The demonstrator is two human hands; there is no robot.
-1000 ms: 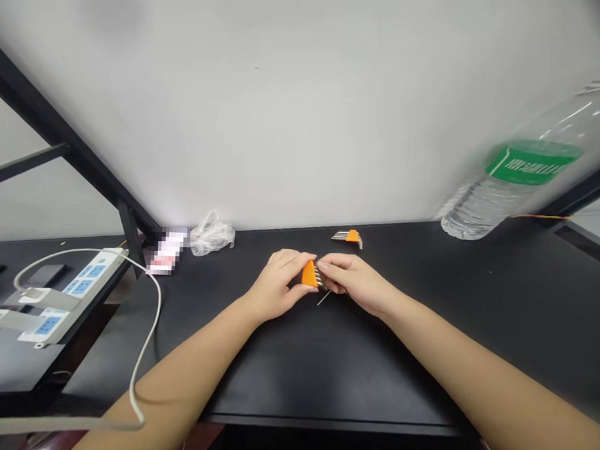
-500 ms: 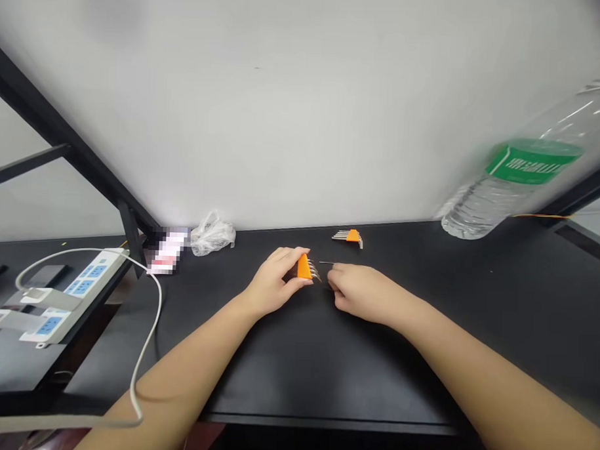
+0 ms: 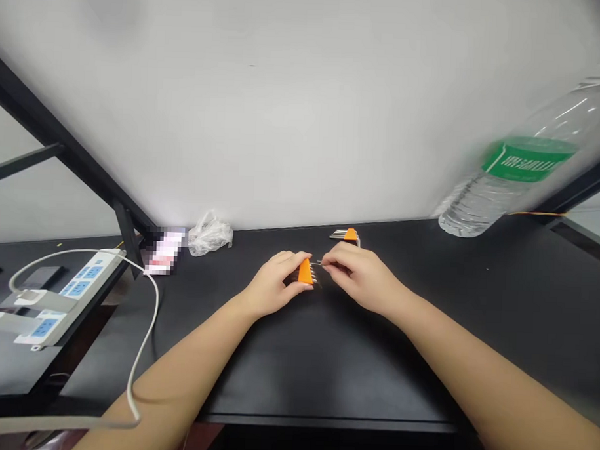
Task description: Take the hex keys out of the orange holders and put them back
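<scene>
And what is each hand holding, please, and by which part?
Left hand: the orange holder, by its opposite ends. Right hand: a thin metal rod, by the end away from the holder.

Two orange holders (image 3: 305,272) (image 3: 350,234), one bottle (image 3: 528,159)

- To the right we saw a big clear bottle (image 3: 523,160) with a green label, its base on the bench (image 3: 285,375).
- Near the wall (image 3: 303,120) we noticed a crumpled clear plastic bag (image 3: 210,235).
- At left we had a white power strip (image 3: 79,287) holding plugs (image 3: 46,299), a pale looping cable (image 3: 51,424) and a black frame (image 3: 79,155).
</scene>
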